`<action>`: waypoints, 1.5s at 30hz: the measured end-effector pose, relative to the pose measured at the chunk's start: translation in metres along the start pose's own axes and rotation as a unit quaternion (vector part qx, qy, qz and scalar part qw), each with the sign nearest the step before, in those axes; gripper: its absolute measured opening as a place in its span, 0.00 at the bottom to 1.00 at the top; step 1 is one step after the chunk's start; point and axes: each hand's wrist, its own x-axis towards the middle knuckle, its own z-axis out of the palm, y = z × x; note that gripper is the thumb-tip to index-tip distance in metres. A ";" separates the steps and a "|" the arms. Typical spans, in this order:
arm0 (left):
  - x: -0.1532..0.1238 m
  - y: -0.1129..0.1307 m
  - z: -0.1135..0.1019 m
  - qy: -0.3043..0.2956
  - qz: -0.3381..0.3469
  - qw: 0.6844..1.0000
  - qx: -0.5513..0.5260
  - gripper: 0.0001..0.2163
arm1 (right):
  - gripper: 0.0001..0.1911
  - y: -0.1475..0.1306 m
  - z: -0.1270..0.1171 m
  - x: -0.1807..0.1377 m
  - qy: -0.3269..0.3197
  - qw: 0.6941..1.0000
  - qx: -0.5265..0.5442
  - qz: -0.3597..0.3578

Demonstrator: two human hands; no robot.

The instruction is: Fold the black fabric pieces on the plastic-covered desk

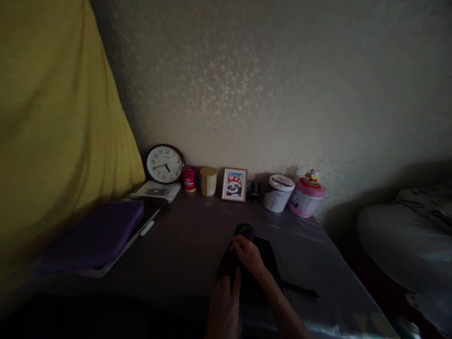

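Observation:
A black pouch or case (268, 256) lies on the dark tabletop (183, 245) in front of me, with a dark round thing (244, 231) at its far end. My right hand (249, 254) rests on the pouch with its fingers curled at that round end. My left hand (224, 308) lies at the near left edge of the pouch, a finger stretched up along it. The light is dim, so what the fingers grip is unclear.
Along the wall stand a round clock (165, 163), a red tin (189, 178), a yellow tin (208, 181), a framed panda picture (234, 184), a white tub (278, 193) and a pink jar (306, 197). A purple folder (95, 238) lies left. A yellow curtain (52, 117) hangs left; bedding (406, 240) lies right.

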 end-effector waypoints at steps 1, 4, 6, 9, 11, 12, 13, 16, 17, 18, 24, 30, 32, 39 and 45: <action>0.000 0.000 0.002 0.003 -0.001 1.000 -0.003 0.36 | 0.11 0.000 -0.001 -0.006 0.011 1.000 -0.007 -0.029; -0.001 -0.001 0.007 0.015 -0.004 1.000 -0.013 0.34 | 0.11 0.003 -0.006 -0.025 0.048 0.991 -0.028 -0.123; -0.002 -0.002 0.011 0.022 -0.003 1.000 -0.015 0.34 | 0.11 0.010 -0.008 -0.032 0.073 0.981 -0.053 -0.170; -0.002 -0.003 0.012 0.021 -0.007 1.000 -0.005 0.34 | 0.12 0.025 -0.009 -0.028 0.082 0.971 -0.098 -0.204; -0.002 -0.003 0.011 0.007 -0.012 1.000 -0.003 0.34 | 0.13 0.038 -0.007 -0.013 0.081 0.968 -0.122 -0.205; -0.002 -0.003 0.008 -0.004 -0.013 1.000 -0.005 0.34 | 0.14 0.045 -0.006 -0.003 0.083 0.967 -0.129 -0.201; -0.002 -0.002 0.006 -0.013 -0.015 1.000 -0.005 0.34 | 0.14 0.051 -0.006 0.008 0.079 0.967 -0.135 -0.200; -0.001 0.002 -0.005 -0.032 -0.023 0.999 -0.001 0.32 | 0.15 0.065 -0.009 0.039 0.069 0.971 -0.144 -0.179; -0.001 0.003 -0.008 -0.039 -0.028 0.999 -0.002 0.32 | 0.16 0.066 -0.012 0.046 0.067 0.973 -0.148 -0.162; -0.001 0.004 -0.011 -0.046 -0.033 0.998 -0.004 0.32 | 0.16 0.065 -0.015 0.051 0.070 0.975 -0.153 -0.143; -0.003 0.003 -0.012 -0.054 -0.035 0.997 -0.030 0.31 | 0.13 0.027 -0.018 0.015 0.052 0.978 -0.096 -0.177; -0.005 -0.001 -0.006 -0.034 -0.026 0.999 -0.024 0.30 | 0.13 0.038 -0.006 0.018 0.014 0.974 -0.116 -0.196; -0.005 -0.003 -0.003 -0.021 -0.020 0.999 -0.022 0.30 | 0.14 0.056 -0.015 0.031 0.087 0.977 -0.119 -0.154; -0.007 -0.007 0.005 0.041 0.012 0.998 -0.055 0.30 | 0.19 0.106 -0.065 -0.009 0.187 0.958 -0.141 0.167; -0.007 -0.005 -0.001 0.022 0.011 0.998 -0.057 0.30 | 0.24 0.100 -0.065 -0.035 0.128 0.968 -0.088 0.197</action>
